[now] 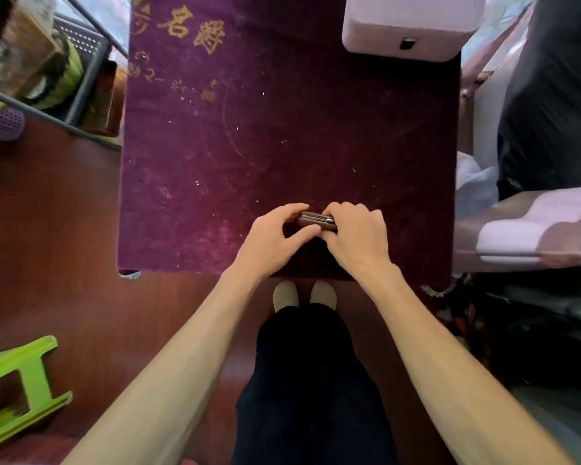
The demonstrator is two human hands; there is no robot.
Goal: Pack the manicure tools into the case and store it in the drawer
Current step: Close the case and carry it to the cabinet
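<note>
While the left hand and right hand meet at the lower centre of the frame, a small brown case sits between them over the purple-covered tabletop, near its front edge. Left grip: curled, thumb and forefinger pinching the case's left end. Right grip: curled over the case's right end, fingers hiding that half. Case appears closed, with a thin metallic edge showing along its seam. Contents not visible. Resting on the cloth or lifted just off it: cannot tell. Gold characters on the cloth, upper left of the tabletop. Pale pink box with a dark clasp, upper right corner of the tabletop, well apart from the case. Green plastic stool on the wooden floor, lower left of the frame.
</note>
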